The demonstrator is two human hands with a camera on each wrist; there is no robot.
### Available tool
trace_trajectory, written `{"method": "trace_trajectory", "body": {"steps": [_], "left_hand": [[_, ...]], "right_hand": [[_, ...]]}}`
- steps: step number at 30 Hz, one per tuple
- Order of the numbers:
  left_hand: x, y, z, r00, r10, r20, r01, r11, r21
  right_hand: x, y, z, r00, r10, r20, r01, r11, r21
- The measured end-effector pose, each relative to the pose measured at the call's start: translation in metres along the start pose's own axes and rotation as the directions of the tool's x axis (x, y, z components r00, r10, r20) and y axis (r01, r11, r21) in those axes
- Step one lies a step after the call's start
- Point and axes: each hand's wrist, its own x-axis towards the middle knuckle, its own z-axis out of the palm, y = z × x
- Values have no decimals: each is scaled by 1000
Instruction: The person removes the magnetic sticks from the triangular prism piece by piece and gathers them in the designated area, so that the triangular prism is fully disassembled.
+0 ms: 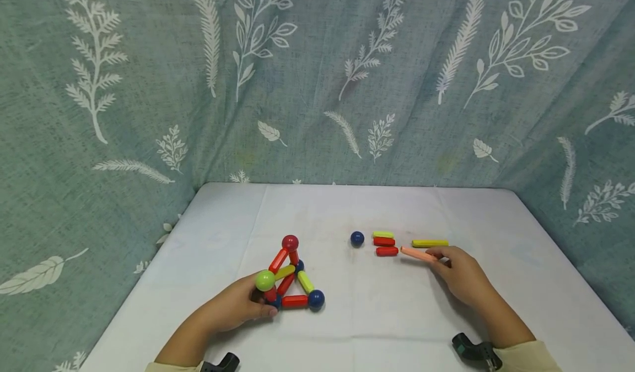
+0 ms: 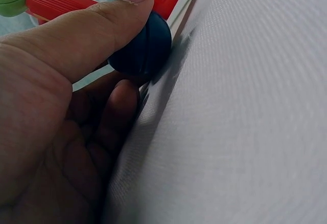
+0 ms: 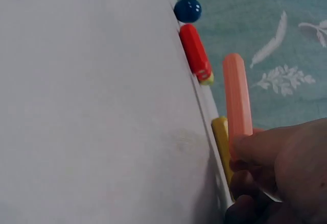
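My left hand (image 1: 237, 305) holds a structure of balls and rods at its near left corner. In the left wrist view the thumb presses on a dark blue ball (image 2: 148, 48), with fingers curled behind it. The structure has a red ball (image 1: 290, 243) on top, a light green ball (image 1: 265, 280) at left and another blue ball (image 1: 316, 299) at right, joined by red rods (image 1: 295, 301) and yellow rods (image 1: 305, 282). My right hand (image 1: 461, 275) pinches a long orange rod (image 1: 416, 254) by one end between thumb and fingers, its free end pointing left.
Beyond the structure, a loose blue ball (image 1: 357, 238) sits beside two short red rods (image 1: 387, 252) and a short yellow-green rod (image 1: 383, 234). A long yellow rod (image 1: 429, 243) lies just behind the orange one. The white table (image 1: 367, 328) ends at a patterned green cloth (image 1: 317, 85).
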Motion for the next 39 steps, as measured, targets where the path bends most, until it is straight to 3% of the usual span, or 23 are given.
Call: {"method": "trace_trajectory", "body": {"steps": [7,19,26,39], "left_hand": [[1,1,0,1000,2,6,-2,1000,-10],[1,0,1,1000,-21,7,21,1000,-20],[0,0,1,1000,6,-3,-6,1000,2],[-3,0,1,1000,-17,5,17,1000,-18]], "right_hand": [[4,12,-7,998,70,-5,-70,997,-14],[2,21,-8,996,50,-68,-54,997,-58],[4,24,-4,989,115,-92,-117,993,-16],[5,26,-4,978,181,-100,-177,983,54]]}}
